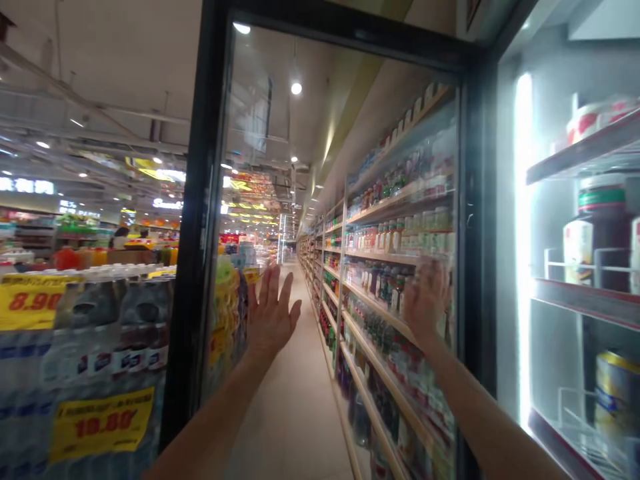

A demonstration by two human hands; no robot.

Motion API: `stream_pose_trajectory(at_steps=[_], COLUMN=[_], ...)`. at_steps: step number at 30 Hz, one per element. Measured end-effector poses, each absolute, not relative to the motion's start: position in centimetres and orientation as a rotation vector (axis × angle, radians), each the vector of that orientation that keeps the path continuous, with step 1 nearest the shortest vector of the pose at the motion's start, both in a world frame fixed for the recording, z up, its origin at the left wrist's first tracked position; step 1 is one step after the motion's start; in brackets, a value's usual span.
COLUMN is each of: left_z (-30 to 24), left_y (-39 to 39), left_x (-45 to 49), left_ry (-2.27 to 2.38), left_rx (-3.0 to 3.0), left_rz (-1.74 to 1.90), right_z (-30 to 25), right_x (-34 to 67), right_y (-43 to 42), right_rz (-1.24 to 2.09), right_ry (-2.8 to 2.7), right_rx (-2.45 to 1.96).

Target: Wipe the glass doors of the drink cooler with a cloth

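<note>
A black-framed glass door [197, 167] of a fridge stands swung out in front of me. My left hand [273, 313] is raised before the glass with its fingers stretched upward and the thumb apart, holding nothing. Further right, my right hand [427, 300] is up at the glass near the hinge side, somewhat blurred, its fingers extended. Whether either palm touches the pane, I cannot tell. To the right of the door, the lit fridge interior holds a dark bottle with a green-banded cap [603, 230] and a gold-and-blue can [617, 393].
Through the glass, long shelves of bottled drinks [380, 293] line the right side of an aisle floor [293, 400]. Stacked packs of bottles [107, 353] with yellow price signs [103, 425] stand at left. A bright light strip [523, 247] runs up the fridge's inner edge.
</note>
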State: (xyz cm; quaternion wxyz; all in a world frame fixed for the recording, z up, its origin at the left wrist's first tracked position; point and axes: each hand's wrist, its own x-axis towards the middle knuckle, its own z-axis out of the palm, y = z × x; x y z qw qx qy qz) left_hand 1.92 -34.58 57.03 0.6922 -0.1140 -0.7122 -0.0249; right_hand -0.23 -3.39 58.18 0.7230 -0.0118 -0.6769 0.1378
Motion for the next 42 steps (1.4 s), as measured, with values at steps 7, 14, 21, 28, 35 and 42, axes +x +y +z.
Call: stream_pose_trajectory(at_steps=[7, 14, 21, 28, 35, 42], left_z=[57.1, 57.1, 57.0, 57.0, 57.1, 57.1], left_y=[-34.8, -34.7, -35.0, -34.6, -34.9, -34.7], left_x=[2.0, 1.9, 1.9, 1.9, 1.9, 2.1], left_ry=[-1.558, -1.578, -1.533, -1.569, -1.564, -1.577], left_rx=[-0.261, -0.274, -0.273, -0.255, -0.262, -0.25], left_rz=[-0.013, -0.065, -0.007, -0.056, -0.013, -0.015], right_z=[56.6, 58.6, 55.6, 58.4, 55.1, 56.7], right_x=[0.2, -0.5, 0.2, -0.9, 0.9, -0.1], right_y=[-11.5, -6.0, -9.8, -3.2, -14.2, -9.0], right_rz=[-0.036, 0.345, -0.003, 0.411, -0.054, 0.394], right_ry=[-1.584, -1.457, -1.562, -1.437, -1.565, -1.452], right_rx=[0.499, -0.072, 0.418, -0.147, 0.616, -0.028])
